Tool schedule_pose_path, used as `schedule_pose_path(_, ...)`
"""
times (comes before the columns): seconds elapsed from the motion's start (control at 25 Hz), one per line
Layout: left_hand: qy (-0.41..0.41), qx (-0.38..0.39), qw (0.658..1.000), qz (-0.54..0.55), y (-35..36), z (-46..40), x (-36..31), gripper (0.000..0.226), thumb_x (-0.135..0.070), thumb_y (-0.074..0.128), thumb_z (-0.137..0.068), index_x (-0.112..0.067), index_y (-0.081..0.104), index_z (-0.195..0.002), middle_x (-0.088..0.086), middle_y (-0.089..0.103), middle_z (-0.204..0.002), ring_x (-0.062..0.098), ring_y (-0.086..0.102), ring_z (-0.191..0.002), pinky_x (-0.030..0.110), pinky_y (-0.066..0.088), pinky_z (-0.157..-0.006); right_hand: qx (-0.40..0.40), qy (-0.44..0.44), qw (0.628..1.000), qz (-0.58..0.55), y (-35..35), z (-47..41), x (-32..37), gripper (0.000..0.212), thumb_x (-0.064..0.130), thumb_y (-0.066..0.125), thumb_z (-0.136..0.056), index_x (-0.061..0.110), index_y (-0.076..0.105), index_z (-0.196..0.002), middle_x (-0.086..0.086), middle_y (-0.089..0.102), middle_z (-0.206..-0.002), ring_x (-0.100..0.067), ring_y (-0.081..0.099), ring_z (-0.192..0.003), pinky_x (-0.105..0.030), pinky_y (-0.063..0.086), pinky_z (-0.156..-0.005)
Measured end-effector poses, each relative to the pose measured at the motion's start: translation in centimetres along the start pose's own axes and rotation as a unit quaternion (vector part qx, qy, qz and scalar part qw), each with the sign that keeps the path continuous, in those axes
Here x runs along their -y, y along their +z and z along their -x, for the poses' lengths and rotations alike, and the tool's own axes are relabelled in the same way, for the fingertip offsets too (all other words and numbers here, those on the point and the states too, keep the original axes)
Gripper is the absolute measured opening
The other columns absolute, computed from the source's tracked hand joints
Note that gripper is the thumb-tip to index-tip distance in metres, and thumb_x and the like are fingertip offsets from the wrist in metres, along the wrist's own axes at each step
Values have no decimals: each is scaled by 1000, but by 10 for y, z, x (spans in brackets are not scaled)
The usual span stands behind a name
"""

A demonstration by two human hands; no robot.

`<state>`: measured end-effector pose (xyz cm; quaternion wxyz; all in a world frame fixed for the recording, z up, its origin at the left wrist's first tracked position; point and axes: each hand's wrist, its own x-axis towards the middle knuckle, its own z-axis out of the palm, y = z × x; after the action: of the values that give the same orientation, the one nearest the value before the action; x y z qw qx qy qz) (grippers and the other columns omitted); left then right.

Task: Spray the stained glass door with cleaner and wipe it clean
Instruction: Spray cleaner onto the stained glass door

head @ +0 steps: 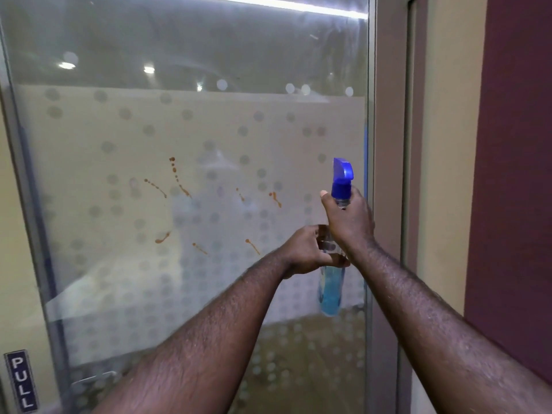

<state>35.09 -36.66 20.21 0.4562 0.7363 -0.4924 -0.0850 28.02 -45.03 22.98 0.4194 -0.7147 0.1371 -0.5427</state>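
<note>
- The person's right hand [348,218] has its fingers closed around the neck of the clear plastic spray bottle of blue liquid [331,289], just under the blue trigger head [343,174]. The left hand [307,249] grips the bottle's middle.
- The frosted, dot-patterned glass door [185,138] stands close ahead, with orange-brown streaks [179,180] scattered across its middle, left of the bottle.
- Risk: I cannot tell where the nozzle points. If it faces the door's right edge, the spray would likely miss the streaks.
- Risk: no finger appears to be on the trigger, and shifting the grip could let the bottle slip.
- No cloth is visible, so cleaner may run down before wiping.
- Room: open glass lies to the left. The metal frame [385,174] sits just beside the bottle on the right, so swing leftward.
</note>
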Motion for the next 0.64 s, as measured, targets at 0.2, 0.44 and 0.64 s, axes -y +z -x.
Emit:
schedule_pose_path(0.2, -18, 11, 1000, 6, 19, 9, 24, 59, -18, 85, -71, -8, 59, -123, 7, 68, -121, 22, 63, -116, 42, 55, -98, 7, 19, 1000, 16, -1, 18, -24, 16, 48, 56, -85, 34, 49, -81, 12, 57, -76, -10, 56, -74, -53, 48, -88)
schedule_pose_path(0.44, -31, -7, 999, 14, 36, 25, 54, 52, -17, 89, -66, -10, 65, -111, 10, 71, -115, 25, 66, -112, 46, 56, -96, 37, 49, 998, -3, 3, 42, -50, 15, 45, 58, -85, 30, 56, -88, 9, 62, -77, -16, 61, -77, -55, 46, -92)
schedule_pose_path(0.64, -35, -21, 999, 19, 50, 33, 72, 56, -21, 89, -65, -12, 64, -114, 6, 71, -116, 22, 67, -110, 47, 57, -94, 55, 56, 997, -20, 3, 57, -62, 12, 43, 59, -85, 34, 53, -83, 9, 62, -77, -17, 61, -77, -54, 46, -92)
